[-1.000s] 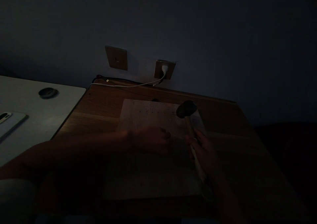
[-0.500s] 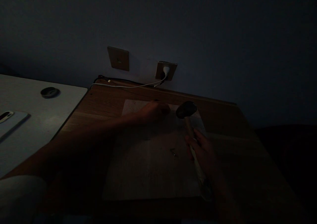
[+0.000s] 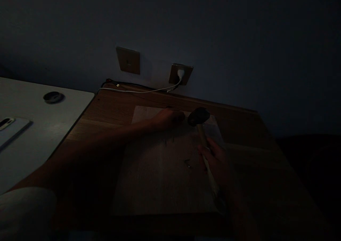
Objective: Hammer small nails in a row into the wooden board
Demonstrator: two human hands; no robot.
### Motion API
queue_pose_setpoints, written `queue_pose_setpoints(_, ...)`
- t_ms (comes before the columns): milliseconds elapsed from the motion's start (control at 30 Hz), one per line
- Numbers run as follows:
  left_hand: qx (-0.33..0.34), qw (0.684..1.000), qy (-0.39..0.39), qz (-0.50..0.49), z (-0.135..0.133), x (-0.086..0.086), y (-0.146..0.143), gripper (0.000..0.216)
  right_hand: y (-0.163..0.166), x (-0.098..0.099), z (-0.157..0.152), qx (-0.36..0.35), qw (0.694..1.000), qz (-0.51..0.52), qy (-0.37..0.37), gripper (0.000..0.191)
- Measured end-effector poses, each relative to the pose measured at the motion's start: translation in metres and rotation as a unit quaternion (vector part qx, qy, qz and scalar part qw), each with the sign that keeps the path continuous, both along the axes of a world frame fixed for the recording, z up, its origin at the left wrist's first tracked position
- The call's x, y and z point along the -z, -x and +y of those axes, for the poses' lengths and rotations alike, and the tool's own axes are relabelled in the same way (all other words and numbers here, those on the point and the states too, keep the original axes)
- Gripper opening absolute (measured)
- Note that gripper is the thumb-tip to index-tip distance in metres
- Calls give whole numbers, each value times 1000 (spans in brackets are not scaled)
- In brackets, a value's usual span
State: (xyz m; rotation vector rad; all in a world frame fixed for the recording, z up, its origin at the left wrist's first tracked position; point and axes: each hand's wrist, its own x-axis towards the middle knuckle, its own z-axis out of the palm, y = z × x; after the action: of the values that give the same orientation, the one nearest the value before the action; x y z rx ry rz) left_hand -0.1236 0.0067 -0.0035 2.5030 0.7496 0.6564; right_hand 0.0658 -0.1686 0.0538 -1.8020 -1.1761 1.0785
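The scene is very dark. A pale wooden board (image 3: 160, 177) lies on a brown wooden table (image 3: 112, 109). My right hand (image 3: 220, 164) is closed round the light handle of a hammer (image 3: 198, 117), whose dark head hovers over the board's far right part. My left hand (image 3: 169, 118) reaches to the board's far edge, fingers bunched in a pinch just left of the hammer head; what it pinches is too small and dark to make out. A few small nails (image 3: 188, 162) lie loose on the board near the right hand.
A white desk (image 3: 39, 127) adjoins the table on the left, carrying a phone (image 3: 7, 127) and a round dark grommet (image 3: 53, 97). On the wall behind are a switch plate (image 3: 128, 60) and a socket (image 3: 180, 74) with a white plug and cable.
My left hand moved from the board's middle to its far edge, uncovering the loose nails. The hammer head has shifted slightly left towards that hand; the right hand kept its grip.
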Motion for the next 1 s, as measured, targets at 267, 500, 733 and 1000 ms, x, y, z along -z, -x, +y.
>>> queue_pose_setpoints(267,-27,998,60,-23,0,-1,-2,21,6,0,2,-14,1000,14,11,48)
queue_pose_setpoints(500,-43,989,120,-72,-3,1,-2,57,11,-1,5,-32,999,18,15,47)
queue_pose_setpoints(733,-45,991,119,-31,-4,-11,2,54,14,8,6,-47,999,19,3,42)
queue_pose_setpoints(1000,165,974,-118,99,-42,-47,51,14,16,8,5,-26,999,34,17,46)
